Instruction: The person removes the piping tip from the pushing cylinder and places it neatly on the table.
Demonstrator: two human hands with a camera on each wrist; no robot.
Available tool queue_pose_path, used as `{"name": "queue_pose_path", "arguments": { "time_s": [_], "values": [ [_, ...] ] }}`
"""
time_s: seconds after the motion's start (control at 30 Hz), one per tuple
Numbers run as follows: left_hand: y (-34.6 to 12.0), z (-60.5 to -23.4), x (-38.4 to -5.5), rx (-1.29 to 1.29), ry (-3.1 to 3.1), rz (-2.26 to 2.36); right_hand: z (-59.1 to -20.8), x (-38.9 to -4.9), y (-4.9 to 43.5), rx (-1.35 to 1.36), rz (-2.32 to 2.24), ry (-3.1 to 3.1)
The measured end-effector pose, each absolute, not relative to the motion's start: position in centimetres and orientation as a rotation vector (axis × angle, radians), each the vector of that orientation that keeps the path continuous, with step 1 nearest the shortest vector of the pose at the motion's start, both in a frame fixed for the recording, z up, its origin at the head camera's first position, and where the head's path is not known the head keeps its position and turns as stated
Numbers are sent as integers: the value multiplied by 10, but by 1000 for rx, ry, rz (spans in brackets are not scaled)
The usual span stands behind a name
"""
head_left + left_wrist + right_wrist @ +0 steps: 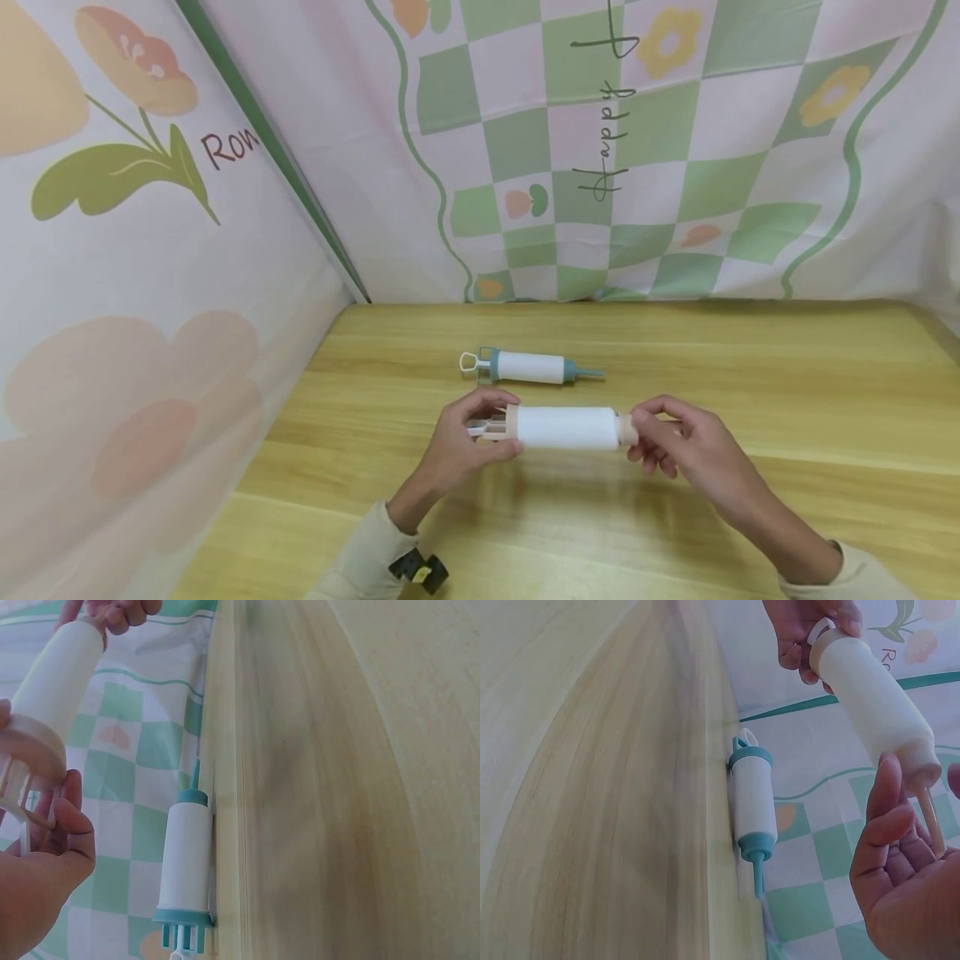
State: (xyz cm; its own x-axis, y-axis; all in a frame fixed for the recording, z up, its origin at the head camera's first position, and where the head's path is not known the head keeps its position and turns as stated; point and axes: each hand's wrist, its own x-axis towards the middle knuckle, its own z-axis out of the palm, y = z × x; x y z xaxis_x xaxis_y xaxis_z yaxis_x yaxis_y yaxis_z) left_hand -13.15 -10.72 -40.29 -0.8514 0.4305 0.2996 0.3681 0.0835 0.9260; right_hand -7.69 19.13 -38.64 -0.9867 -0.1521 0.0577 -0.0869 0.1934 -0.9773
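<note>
A large syringe with a white barrel (pixel 567 427) and beige ends is held level above the table. At its plunger end, my left hand (pixel 459 446) grips the beige collar (pixel 34 742) between thumb and fingers. My right hand (pixel 690 446) pinches the beige cap (pixel 627 429) at the other end. The right wrist view shows the thin beige nozzle (pixel 930 817) pointing into that hand, between its thumb and fingers. A second syringe (pixel 531 367), white with teal ends, lies on the table beyond the hands, its ring handle to the left and its nozzle to the right.
The wooden table (pixel 787 383) runs back to a hanging cloth (pixel 517 150) with green checks and flowers. Another printed cloth (pixel 150 267) hangs along the left side. A black strap with a buckle (pixel 420 571) sits by the left sleeve (pixel 367 558).
</note>
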Motion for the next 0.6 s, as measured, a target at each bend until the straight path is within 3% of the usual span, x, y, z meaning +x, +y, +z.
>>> {"name": "queue_pose_path", "arguments": {
  "time_s": [0.6],
  "values": [
    [-110,-400,-133,822,2311,1866,-390,-77,194,-393,-1954,2435]
  ]
}}
